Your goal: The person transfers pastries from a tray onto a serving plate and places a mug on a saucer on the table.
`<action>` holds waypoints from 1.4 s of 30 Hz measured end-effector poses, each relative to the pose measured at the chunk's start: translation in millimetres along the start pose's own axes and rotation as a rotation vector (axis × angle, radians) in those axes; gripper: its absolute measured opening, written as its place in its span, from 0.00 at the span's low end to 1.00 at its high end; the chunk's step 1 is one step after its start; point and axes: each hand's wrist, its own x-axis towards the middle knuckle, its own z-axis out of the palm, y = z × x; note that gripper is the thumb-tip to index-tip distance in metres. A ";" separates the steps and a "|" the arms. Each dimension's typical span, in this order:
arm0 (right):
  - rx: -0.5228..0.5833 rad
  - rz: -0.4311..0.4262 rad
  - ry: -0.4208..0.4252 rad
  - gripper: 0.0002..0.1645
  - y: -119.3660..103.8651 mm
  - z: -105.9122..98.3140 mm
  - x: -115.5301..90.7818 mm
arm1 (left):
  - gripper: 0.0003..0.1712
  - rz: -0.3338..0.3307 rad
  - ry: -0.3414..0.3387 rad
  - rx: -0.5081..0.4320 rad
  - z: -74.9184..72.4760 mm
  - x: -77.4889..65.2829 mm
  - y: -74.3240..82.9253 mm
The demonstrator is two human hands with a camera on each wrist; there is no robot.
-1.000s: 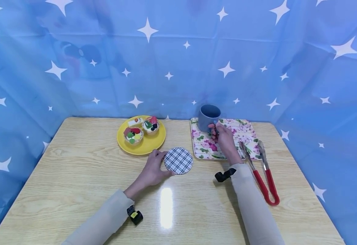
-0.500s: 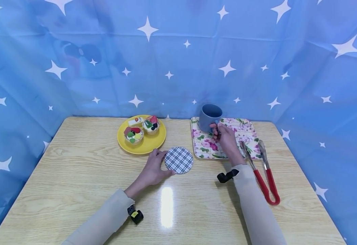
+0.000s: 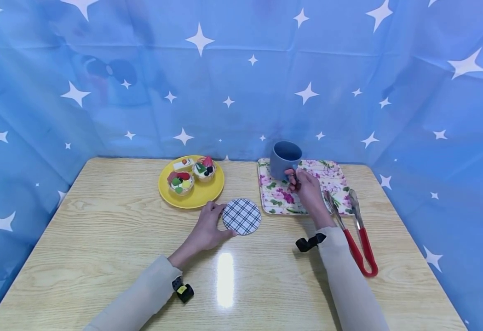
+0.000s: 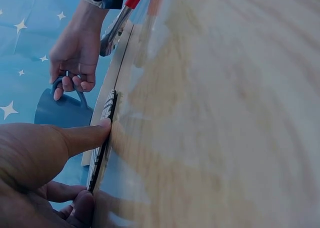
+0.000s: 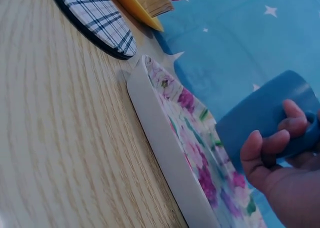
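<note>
My left hand [image 3: 209, 231] pinches a round checked coaster [image 3: 242, 217] by its edge, thumb at the near side and fingers at the far left side. In the left wrist view, the coaster [image 4: 107, 111] lies edge-on, flat along the tabletop. My right hand [image 3: 309, 192] grips the handle of a blue-grey mug [image 3: 281, 166], which stands upright at the back left of a floral tray [image 3: 275, 196]. The right wrist view shows fingers curled through the handle of the mug [image 5: 267, 115]. Whether its base touches the tray cannot be told.
A yellow plate [image 3: 209, 195] bears two fruit tarts [image 3: 181, 184] and a small cake slice [image 3: 183, 164], left of the tray. Red-handled metal tongs [image 3: 367, 248] lie partly over the tray's right front. A blue starry cloth [image 3: 241, 92] hangs behind the wooden table [image 3: 100, 220].
The mug and my right hand have shifted slightly to the right above the tray area. My left hand and the coaster have stayed in place.
</note>
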 end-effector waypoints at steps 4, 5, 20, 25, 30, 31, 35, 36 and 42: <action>0.014 -0.011 -0.011 0.31 -0.9 -1.0 -3.2 | 0.45 0.001 -0.003 0.002 0.1 -0.2 0.5; 0.014 -0.013 -0.012 0.32 -1.2 -1.1 -4.0 | 0.45 0.002 -0.002 0.003 0.0 -0.2 0.7; 0.026 -0.041 -0.049 0.34 -11.1 6.7 -18.1 | 0.45 0.002 -0.003 0.014 -2.2 -1.2 1.0; 0.055 -0.066 -0.082 0.33 -13.4 9.5 -24.1 | 0.45 0.001 -0.003 0.014 -2.4 -1.7 2.0; 0.037 -0.075 -0.103 0.34 -15.0 11.9 -29.5 | 0.46 -0.008 -0.006 0.017 -2.8 -1.9 2.9; 0.035 -0.071 -0.105 0.34 -15.3 12.3 -30.5 | 0.46 -0.009 -0.006 0.018 -2.8 -1.9 3.0; 0.035 -0.064 -0.109 0.34 -17.2 14.5 -34.2 | 0.46 -0.010 -0.011 0.023 -2.8 -1.5 2.9; 0.037 -0.066 -0.111 0.35 -17.9 15.2 -35.2 | 0.46 -0.009 -0.011 0.023 -2.8 -1.5 2.9; 0.038 -0.069 -0.120 0.35 -20.0 19.2 -40.5 | 0.46 -0.002 -0.009 0.023 -3.0 -1.6 2.8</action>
